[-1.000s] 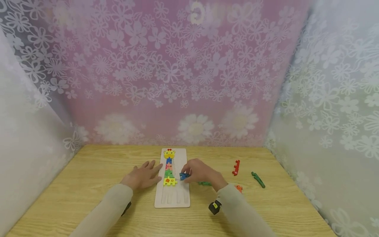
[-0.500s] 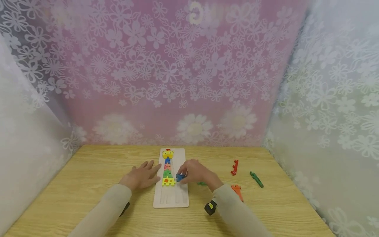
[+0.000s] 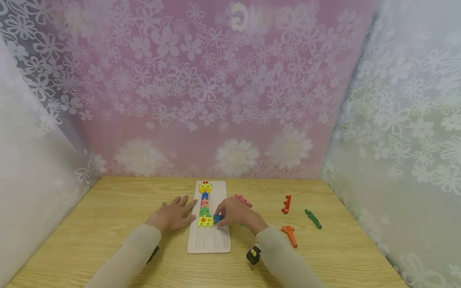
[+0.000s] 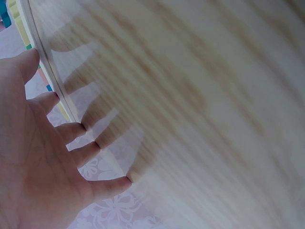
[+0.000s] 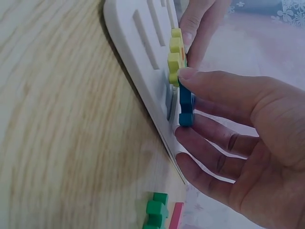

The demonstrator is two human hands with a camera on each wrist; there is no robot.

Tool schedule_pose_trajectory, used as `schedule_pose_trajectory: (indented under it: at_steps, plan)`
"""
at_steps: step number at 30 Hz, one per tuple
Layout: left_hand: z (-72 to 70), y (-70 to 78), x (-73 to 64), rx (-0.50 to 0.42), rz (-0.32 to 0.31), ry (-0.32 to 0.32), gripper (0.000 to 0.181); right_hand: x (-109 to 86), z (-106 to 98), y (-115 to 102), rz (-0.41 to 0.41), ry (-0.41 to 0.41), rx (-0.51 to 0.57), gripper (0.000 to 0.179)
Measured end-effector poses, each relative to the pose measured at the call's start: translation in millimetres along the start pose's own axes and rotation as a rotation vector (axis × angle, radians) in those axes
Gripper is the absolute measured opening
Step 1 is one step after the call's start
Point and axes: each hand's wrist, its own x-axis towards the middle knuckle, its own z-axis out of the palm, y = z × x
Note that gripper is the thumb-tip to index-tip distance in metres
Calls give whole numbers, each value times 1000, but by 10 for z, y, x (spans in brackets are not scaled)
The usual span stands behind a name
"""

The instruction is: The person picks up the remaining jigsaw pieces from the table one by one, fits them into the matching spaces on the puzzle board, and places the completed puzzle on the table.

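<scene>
A pale puzzle board (image 3: 219, 190) lies on the table, with a giraffe head (image 3: 205, 188) and a column of blue, pink, green and yellow pieces in its recess. My left hand (image 3: 171, 215) lies at the board's left edge with spread fingers, its thumb and fingertips touching edge and table in the left wrist view. My right hand (image 3: 235, 214) pinches a blue puzzle piece (image 5: 186, 107) between thumb and fingers. In the right wrist view that piece stands slightly raised beside the yellow piece (image 5: 175, 57), right at its end; whether the two interlock I cannot tell.
Right of the board lie a pink piece (image 3: 243, 201), a red piece (image 3: 286, 204), an orange piece (image 3: 289, 236) and a dark green piece (image 3: 313, 219). Another green piece (image 5: 156, 210) lies near my right hand. Flowered curtains (image 3: 230, 100) enclose the wooden table.
My right hand has moved left and slightly nearer with the blue piece, to the yellow piece's right end. The pink and orange pieces have come into view. My left hand stays at the board.
</scene>
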Motion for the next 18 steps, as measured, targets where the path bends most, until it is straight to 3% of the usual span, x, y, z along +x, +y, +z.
schedule_pose_trajectory:
  at_steps: [9,18]
  plan:
    - [2,1,16,18,0,-6,68,11,-3,-25,-24,11,0,24]
    - [-1,-2,28,17,9,-6,69,17,4,-19,14,-11,11,22]
